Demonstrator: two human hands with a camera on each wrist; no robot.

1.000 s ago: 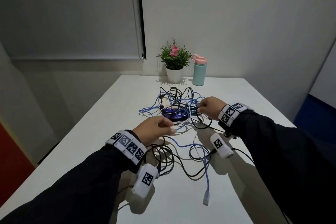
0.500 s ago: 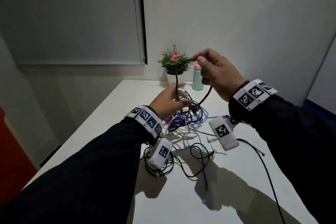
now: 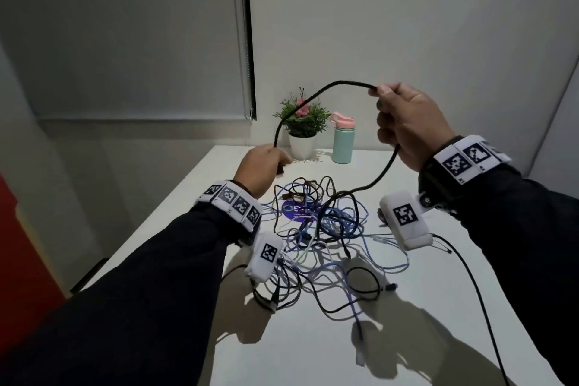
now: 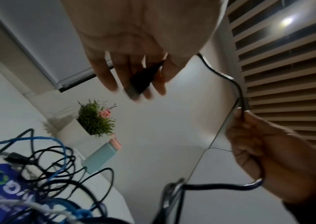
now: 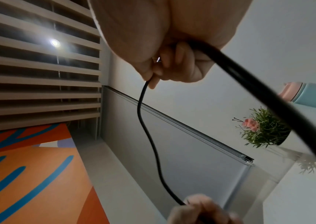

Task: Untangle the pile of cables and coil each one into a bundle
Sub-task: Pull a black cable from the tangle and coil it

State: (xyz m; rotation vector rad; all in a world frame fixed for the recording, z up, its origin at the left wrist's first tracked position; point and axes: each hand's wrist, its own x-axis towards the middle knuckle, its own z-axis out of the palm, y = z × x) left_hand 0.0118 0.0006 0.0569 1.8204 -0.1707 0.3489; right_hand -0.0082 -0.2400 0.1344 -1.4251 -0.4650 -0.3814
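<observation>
Both hands, left hand (image 3: 261, 168) and right hand (image 3: 404, 122), grip a black cable (image 3: 300, 103) arched above the cable pile (image 3: 326, 229) on the table (image 3: 407, 338), before a potted plant (image 3: 302, 125) and bottle (image 3: 342, 138).

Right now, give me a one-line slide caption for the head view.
Both hands, left hand and right hand, hold a black cable arched above the tangled pile on the white table.

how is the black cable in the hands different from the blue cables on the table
The black cable is thicker and arches in the air between the left hand and right hand; the blue cables are thinner and lie on the table. The black one forms one open arc; the blue ones are knotted loops. Both run into the same pile.
</observation>
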